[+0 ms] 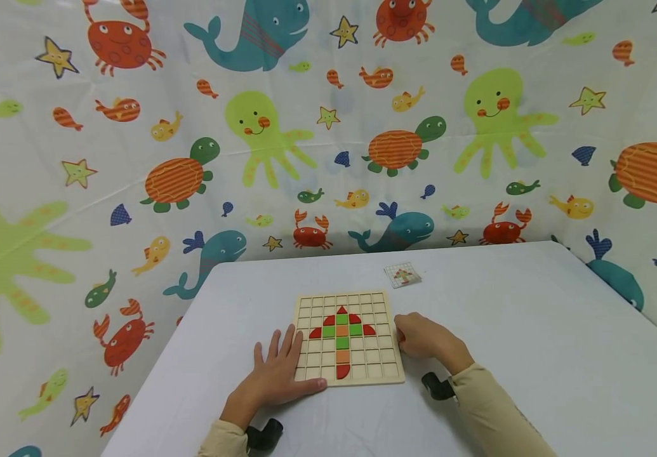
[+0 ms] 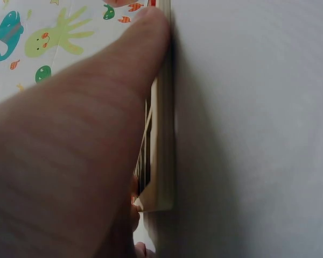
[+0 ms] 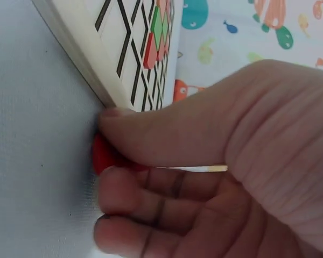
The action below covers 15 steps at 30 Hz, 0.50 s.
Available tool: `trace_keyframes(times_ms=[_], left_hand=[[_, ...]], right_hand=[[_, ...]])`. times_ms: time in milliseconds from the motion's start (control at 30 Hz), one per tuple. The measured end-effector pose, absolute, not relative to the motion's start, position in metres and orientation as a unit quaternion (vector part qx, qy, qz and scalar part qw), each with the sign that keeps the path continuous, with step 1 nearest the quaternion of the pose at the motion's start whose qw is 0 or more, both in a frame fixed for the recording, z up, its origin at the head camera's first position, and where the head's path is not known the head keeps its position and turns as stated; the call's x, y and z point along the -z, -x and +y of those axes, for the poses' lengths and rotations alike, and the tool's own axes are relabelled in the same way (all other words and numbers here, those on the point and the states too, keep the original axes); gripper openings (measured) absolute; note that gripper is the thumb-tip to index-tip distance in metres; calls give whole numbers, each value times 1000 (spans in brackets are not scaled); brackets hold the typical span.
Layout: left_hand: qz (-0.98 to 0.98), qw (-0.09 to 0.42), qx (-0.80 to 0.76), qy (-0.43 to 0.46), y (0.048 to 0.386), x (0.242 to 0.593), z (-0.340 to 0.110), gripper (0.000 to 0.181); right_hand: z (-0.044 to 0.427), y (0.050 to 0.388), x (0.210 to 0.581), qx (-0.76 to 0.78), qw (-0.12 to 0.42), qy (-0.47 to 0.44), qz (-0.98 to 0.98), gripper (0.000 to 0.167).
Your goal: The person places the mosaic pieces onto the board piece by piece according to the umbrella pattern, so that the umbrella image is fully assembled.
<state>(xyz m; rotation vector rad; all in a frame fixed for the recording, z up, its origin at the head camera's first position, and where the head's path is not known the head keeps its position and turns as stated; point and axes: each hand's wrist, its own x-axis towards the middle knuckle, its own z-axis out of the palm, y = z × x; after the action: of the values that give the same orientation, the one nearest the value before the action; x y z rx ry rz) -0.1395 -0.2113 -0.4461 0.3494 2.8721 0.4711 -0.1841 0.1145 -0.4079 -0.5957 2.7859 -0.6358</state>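
A wooden grid board (image 1: 369, 368) lies on the white table, with red, green and orange tiles set in its squares in an airplane-like figure. The lowest tile is a red quarter-round (image 1: 342, 371). My left hand (image 1: 275, 374) rests at the board's lower left corner, fingers spread along the left edge and thumb along the near edge. Beside the right edge, my right hand (image 1: 422, 336) has its fingers curled. In the right wrist view it pinches a red tile (image 3: 103, 155) with a curved edge, low over the table; fingers partly hide the tile.
A small pattern card (image 1: 402, 275) showing a similar figure on a grid lies beyond the board. The white table (image 1: 534, 317) reaches back to a hanging sheet (image 1: 328, 171) printed with sea animals. Dark wrist cameras (image 1: 265, 435) sit below both hands.
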Motion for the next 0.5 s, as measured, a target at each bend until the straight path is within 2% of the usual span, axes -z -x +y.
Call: trace_keyframes(times_ms=[300, 500], left_hand=[[974, 106, -161, -122, 140, 446, -212, 123], [975, 106, -157, -120, 142, 446, -213, 123]], right_hand=[[109, 188, 405, 252, 9, 222, 942, 14], [94, 187, 400, 320, -3, 278, 905, 18]])
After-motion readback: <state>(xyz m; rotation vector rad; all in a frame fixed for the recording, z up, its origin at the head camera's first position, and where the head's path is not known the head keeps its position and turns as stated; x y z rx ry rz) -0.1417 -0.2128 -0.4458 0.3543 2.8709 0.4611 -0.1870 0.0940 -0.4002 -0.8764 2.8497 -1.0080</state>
